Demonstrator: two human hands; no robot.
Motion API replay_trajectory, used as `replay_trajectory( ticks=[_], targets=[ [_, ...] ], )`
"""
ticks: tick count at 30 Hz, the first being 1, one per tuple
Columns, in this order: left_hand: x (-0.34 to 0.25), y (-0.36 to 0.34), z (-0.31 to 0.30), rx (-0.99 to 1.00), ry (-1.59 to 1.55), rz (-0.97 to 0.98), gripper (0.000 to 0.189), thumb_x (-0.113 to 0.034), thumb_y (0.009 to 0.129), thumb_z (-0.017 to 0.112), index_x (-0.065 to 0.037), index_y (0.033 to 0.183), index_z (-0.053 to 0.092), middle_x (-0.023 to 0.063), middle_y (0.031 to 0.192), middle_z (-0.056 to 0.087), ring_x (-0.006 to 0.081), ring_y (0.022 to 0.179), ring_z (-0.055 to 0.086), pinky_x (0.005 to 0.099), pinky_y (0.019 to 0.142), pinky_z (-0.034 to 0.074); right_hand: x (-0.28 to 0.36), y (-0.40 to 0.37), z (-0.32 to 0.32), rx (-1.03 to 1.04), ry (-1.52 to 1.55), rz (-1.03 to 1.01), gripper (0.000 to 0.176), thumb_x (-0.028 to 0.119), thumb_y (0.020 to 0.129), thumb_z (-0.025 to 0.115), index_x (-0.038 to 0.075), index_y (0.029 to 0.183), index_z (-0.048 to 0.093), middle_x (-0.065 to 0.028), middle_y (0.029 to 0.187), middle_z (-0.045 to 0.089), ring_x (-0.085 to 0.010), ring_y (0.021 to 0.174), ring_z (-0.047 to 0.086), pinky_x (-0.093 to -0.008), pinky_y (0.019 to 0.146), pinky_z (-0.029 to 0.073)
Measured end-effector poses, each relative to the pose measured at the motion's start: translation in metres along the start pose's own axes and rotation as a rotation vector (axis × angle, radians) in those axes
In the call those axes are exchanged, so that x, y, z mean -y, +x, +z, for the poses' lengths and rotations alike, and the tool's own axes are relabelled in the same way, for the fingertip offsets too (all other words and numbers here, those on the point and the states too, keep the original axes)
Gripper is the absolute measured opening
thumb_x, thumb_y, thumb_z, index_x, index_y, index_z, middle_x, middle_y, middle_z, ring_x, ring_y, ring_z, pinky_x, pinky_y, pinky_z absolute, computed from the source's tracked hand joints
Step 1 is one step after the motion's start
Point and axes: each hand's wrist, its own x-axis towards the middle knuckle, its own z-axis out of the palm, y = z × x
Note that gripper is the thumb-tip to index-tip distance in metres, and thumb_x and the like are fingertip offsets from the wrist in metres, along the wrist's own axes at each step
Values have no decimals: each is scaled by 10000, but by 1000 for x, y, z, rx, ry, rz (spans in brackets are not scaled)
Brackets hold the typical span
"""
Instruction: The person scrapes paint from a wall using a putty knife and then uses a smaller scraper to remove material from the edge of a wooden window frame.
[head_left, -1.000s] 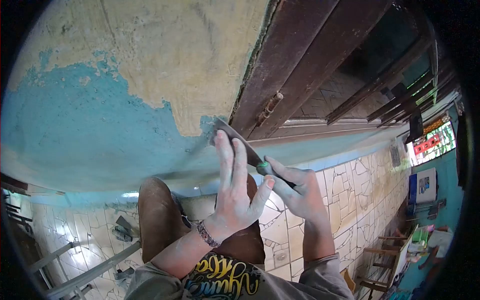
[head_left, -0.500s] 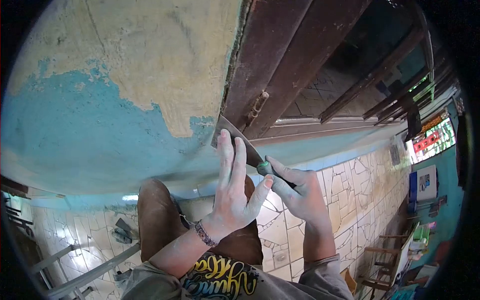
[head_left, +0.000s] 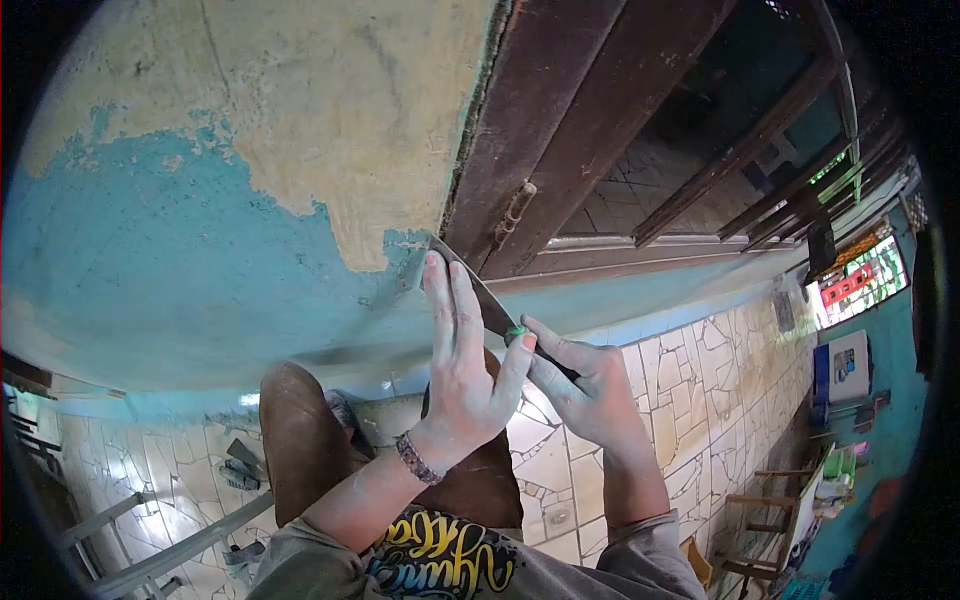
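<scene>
A broad-bladed scraper (head_left: pixel 484 301) with a dark handle and a green collar lies against the wall (head_left: pixel 300 265) beside the door frame. My right hand (head_left: pixel 597 395) is closed around its handle. My left hand (head_left: pixel 465 375), dusty white and wearing a bracelet (head_left: pixel 417 460), has two long fingers stretched flat on the blade, the thumb apart near the collar. The blade's far corner meets the edge of the peeled patch (head_left: pixel 362 245), where cream plaster borders blue paint. The fingers hide part of the blade.
A brown wooden window frame (head_left: pixel 530 130) with a metal latch (head_left: pixel 515 212) adjoins the wall. Below is a broken-tile floor (head_left: pixel 690 400). A metal ladder (head_left: pixel 185 545) stands at lower left, near another flat-bladed tool (head_left: pixel 243 455). A wooden table (head_left: pixel 805 510) stands at right.
Both hands and the scraper have shifted slightly left in view. The blade remains against the wall by the frame, and both hands keep their hold and pose.
</scene>
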Motion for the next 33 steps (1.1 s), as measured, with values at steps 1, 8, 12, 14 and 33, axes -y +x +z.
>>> replay_trajectory(
  ticks=[1, 8, 12, 14, 33],
  targets=[
    [-1, -1, 1, -15, -1, 4, 796, -224, 925, 584, 125, 1466, 116, 383, 1514, 62, 456, 1438, 115, 465, 1150, 186, -3, -1, 1, -13, 3, -20, 346, 136, 882, 659, 0, 1199, 636, -232, 891, 693, -176, 761, 698, -300, 701, 527],
    [-7, 4, 10, -189, 6, -20, 734, -122, 864, 666, 143, 1423, 271, 378, 1487, 207, 445, 1417, 212, 443, 1122, 269, -1, -3, 6, -12, 23, 31, 339, 121, 872, 662, -3, 1187, 639, -228, 893, 696, -182, 807, 706, -298, 717, 529],
    [-7, 4, 15, -220, -45, -41, 717, -131, 851, 669, 141, 1409, 309, 356, 1495, 218, 485, 1404, 213, 505, 1127, 248, 3, 0, 0, 1, 15, 47, 343, 116, 869, 663, 1, 1191, 639, -231, 889, 691, -193, 789, 707, -302, 719, 526],
    [-5, 4, 17, -261, -48, -42, 704, -118, 850, 667, 140, 1405, 319, 355, 1490, 232, 483, 1400, 227, 499, 1124, 258, 1, 2, 3, -24, 8, -13, 344, 116, 870, 662, 3, 1194, 639, -239, 878, 683, -186, 763, 702, -303, 708, 524],
    [-9, 3, 22, -308, -21, -50, 621, -6, 822, 643, 139, 1370, 389, 341, 1457, 322, 393, 1382, 328, 411, 1108, 313, 1, -4, -1, 1, -18, -108, 382, 80, 849, 664, 29, 1226, 627, -249, 960, 679, -343, 885, 695, -337, 780, 526]
  ],
)
